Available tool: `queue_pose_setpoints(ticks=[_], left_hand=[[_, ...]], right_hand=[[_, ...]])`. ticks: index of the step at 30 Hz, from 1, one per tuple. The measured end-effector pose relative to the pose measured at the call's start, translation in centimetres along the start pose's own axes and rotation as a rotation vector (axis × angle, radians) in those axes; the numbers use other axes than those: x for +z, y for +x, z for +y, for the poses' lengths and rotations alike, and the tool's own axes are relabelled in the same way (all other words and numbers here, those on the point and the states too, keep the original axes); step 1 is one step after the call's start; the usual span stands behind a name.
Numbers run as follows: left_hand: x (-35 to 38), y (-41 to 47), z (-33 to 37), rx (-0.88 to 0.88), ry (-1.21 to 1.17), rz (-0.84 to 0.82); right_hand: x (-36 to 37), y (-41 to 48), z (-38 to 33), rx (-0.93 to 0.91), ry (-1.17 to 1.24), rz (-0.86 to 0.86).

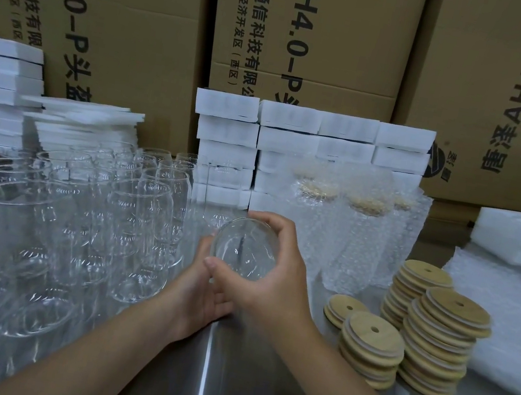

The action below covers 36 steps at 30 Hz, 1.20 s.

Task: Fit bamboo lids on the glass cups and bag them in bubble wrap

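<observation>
Stainless-steel worktop (206, 379), backed by a wall of printed cardboard boxes (316, 33). Above its middle the right hand (269, 279) curls its fingers round a glass cup (245, 247), which is tilted so one round end faces the camera. The left hand (203, 295) cradles it from below, thumb against its side. Just left, a crowd of empty cups (91, 219) stands upright. To the right are stacks of bamboo lids (437, 333). Behind those stand lidded wrapped cups (350, 234), and loose bubble wrap (517, 312) lies at the far right. White foam blocks (297, 141) are piled along the back.
</observation>
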<state>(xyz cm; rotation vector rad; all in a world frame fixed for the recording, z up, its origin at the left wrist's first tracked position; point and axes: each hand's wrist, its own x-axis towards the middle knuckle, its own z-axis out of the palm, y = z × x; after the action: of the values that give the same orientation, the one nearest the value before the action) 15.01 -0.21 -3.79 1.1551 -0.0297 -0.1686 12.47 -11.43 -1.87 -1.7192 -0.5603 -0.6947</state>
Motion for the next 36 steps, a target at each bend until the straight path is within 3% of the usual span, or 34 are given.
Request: queue_pose_setpoints(ticks=[8, 24, 36], left_hand=[[-0.3, -0.2, 0.1, 0.016, 0.028, -0.085], [-0.5, 0.7, -0.7, 0.015, 0.04, -0.003], [-1.0, 1.0, -1.6, 0.126, 0.311, -0.135]], right_hand=[[0.0, 0.1, 0.1, 0.057, 0.087, 0.067], [-0.9, 1.5, -0.4, 0.144, 0.324, 0.262], [-1.0, 1.8, 0.0, 0.202, 0.486, 0.338]])
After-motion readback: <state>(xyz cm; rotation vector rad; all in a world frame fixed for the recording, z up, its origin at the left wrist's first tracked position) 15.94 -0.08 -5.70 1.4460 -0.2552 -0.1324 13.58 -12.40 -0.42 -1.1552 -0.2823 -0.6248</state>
